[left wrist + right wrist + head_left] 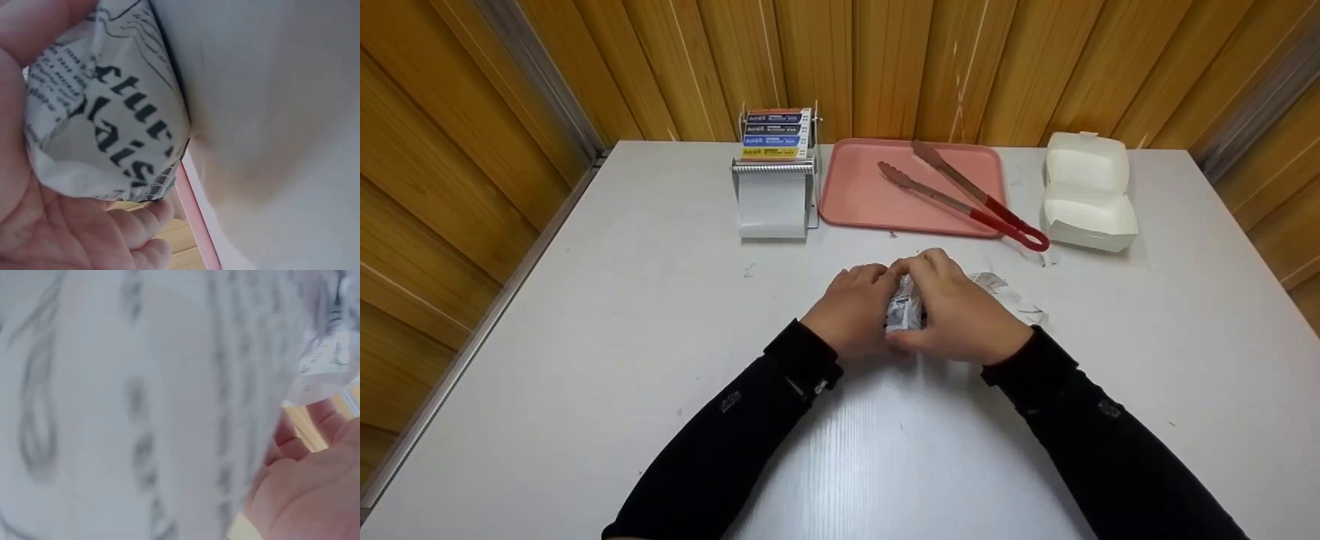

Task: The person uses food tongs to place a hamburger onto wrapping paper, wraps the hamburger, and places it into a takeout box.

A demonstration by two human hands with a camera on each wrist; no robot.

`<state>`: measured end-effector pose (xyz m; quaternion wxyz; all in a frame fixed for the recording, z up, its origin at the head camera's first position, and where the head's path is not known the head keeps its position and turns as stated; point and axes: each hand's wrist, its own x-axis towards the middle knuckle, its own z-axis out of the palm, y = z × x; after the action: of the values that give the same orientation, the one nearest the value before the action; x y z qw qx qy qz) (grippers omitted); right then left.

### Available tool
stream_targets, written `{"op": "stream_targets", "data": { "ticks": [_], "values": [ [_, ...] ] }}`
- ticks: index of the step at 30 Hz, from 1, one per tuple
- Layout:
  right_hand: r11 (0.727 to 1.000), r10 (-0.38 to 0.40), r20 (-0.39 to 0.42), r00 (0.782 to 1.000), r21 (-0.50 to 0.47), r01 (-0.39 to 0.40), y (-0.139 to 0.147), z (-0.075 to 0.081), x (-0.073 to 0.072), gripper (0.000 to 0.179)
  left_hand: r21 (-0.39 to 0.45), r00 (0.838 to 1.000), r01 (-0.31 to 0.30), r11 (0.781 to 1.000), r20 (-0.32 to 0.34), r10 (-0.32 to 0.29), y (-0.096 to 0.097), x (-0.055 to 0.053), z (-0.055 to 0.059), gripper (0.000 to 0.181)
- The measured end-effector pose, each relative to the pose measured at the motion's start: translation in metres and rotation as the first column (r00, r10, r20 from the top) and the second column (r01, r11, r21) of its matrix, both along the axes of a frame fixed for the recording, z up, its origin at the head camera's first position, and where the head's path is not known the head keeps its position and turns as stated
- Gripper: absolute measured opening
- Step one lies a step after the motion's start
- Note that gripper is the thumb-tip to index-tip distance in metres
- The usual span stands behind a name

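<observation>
A bundle wrapped in white paper with black newsprint-style lettering point(904, 309) sits between both hands at the middle of the table. My left hand point(855, 309) holds its left side; in the left wrist view, thumb and fingers curve round the wrapped paper point(112, 124). From the right, my right hand point(960, 311) grips the bundle, thumb at the near end and fingers over the far end. A loose part of the printed paper point(1009, 292) spreads out past the right hand. Close up and blurred, that paper point(169, 405) fills most of the right wrist view. The bundle's contents are hidden.
Behind the hands, red-handled tongs point(1005, 221) lie across a pink tray point(847, 199). An open white takeaway box point(1091, 225) stands at the back right. Left of the tray is a metal dispenser point(772, 202) with colourful printed boxes point(774, 139). Wood-patterned walls point(885, 67) bound the table point(622, 300).
</observation>
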<state>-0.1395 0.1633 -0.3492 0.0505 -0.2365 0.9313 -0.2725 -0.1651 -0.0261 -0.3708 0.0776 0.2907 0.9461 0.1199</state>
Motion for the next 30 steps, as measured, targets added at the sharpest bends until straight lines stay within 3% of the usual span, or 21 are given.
{"op": "stream_targets", "data": {
  "ticks": [5,9,13,20,24,30],
  "values": [
    [0.999,-0.039,0.006,0.999,-0.007,0.039,0.009,0.000,0.003,0.060,0.004,0.998,-0.013,1.000,0.065,0.013,0.001,0.001,0.001,0.127],
    [0.988,-0.072,0.097,0.993,-0.126,0.084,0.019,-0.002,0.004,0.042,0.018,0.989,-0.024,1.000,0.147,0.021,0.001,0.002,0.004,0.134],
    [0.959,-0.128,0.185,0.974,-0.229,0.169,0.026,-0.003,0.002,0.032,0.053,0.979,-0.022,0.998,0.204,0.010,-0.002,0.000,0.007,0.132],
    [0.927,-0.170,0.307,0.936,-0.272,0.258,0.032,-0.002,-0.002,0.029,-0.021,0.992,-0.003,1.000,0.124,0.006,-0.006,-0.002,0.006,0.121],
    [0.911,-0.201,0.357,0.912,-0.273,0.308,0.033,-0.003,-0.003,0.025,-0.022,0.997,-0.012,1.000,0.081,0.014,-0.004,-0.002,0.005,0.120],
    [0.930,-0.241,0.274,0.931,-0.208,0.302,0.032,-0.006,-0.005,0.023,-0.038,0.998,-0.020,0.999,0.060,0.022,0.002,-0.003,0.005,0.123]
  ]
}}
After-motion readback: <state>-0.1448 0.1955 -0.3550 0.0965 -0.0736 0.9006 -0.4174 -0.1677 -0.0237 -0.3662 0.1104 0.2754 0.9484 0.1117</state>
